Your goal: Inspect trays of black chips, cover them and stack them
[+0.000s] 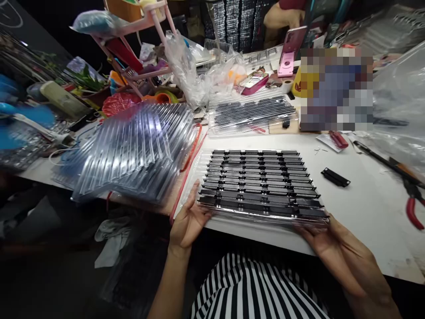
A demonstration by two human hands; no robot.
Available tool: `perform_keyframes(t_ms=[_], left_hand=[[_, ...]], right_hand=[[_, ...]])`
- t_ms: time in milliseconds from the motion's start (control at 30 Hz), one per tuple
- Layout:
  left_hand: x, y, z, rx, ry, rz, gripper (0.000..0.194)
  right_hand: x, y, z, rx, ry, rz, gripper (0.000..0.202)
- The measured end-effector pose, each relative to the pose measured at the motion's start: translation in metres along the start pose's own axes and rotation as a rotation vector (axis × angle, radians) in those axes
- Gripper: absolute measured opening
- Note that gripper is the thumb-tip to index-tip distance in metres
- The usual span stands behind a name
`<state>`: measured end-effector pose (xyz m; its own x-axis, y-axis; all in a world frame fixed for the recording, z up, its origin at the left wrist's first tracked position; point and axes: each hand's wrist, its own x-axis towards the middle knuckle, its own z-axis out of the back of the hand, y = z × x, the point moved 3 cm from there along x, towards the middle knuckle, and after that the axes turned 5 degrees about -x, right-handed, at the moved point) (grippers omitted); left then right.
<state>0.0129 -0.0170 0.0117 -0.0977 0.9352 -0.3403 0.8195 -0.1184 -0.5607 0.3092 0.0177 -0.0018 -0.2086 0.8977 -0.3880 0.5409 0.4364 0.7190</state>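
Note:
A clear plastic tray (255, 214) lies low in front of me, its near edge at the table's front. Rows of black slotted strips (265, 180), like connectors, fill it. My left hand (190, 216) grips its near left corner, thumb up along the side. At the near right corner, my right hand (341, 248) holds it from below, and some of those fingers are hidden under the tray. One loose black strip (335, 177) lies on the white table to the tray's right.
Stacked empty clear trays (133, 150) stand at left. Behind is another tray of black parts (252, 113). Red-handled pliers (414, 208) and a small red tool (338, 139) lie at right. A pink phone stand (287, 66) stands at the back, near another person's hand (285, 17).

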Motion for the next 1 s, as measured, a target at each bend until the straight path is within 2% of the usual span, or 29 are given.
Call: perform_keyframes(t_ms=[233,533,733,1000], left_hand=[[0.000,-0.001,-0.001,0.067,0.128,0.032,0.057],[0.002,-0.004,-0.005,0.096,0.068,0.003,0.052],[0.002,-0.011,-0.014,0.113,0.081,-0.029,0.050],[0.003,-0.015,-0.020,0.175,0.064,-0.041,0.051]], right_hand=[[-0.001,-0.002,0.000,0.005,-0.045,0.010,0.029],[-0.001,0.003,0.002,-0.129,0.008,0.054,0.027],[-0.003,0.012,-0.001,-0.190,0.070,0.107,0.028],[-0.001,0.019,-0.004,-0.207,0.033,0.137,0.026]])
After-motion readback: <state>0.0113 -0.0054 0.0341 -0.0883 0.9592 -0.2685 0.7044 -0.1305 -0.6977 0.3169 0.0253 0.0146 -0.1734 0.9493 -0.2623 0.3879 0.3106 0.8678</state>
